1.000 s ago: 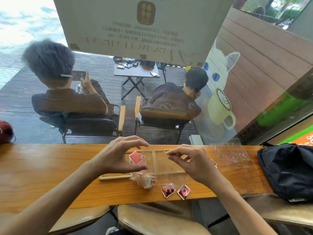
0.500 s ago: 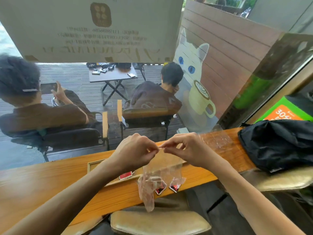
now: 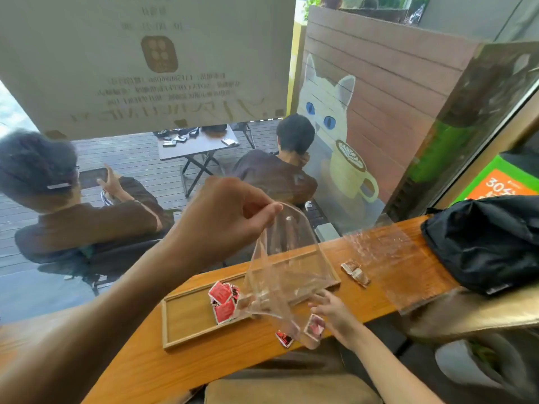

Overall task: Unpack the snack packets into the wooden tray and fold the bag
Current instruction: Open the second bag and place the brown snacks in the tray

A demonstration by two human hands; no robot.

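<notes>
Clear plastic is what I see first: the see-through bag (image 3: 287,258) hangs up in the air over the wooden tray (image 3: 186,319), with its low end drooping down near the front edge of the counter (image 3: 204,365). My left hand (image 3: 224,217) is up high, with finger and thumb pinched tight on the bag's top corner. My right hand (image 3: 332,313) is down low at the bag's bottom end, fingers spread apart and not closed on anything, just beside a red snack packet (image 3: 315,327) that sits at the bag's low end. I cannot tell if that packet is inside the bag. Another red packet (image 3: 284,338) lies on the counter near it. A small pile of red packets (image 3: 223,301) lies inside the tray. Two brown packets (image 3: 355,272) lie on the counter past the tray's right end. Further right is a flat sheet of clear plastic (image 3: 393,258), and then a black bag (image 3: 490,243).
</notes>
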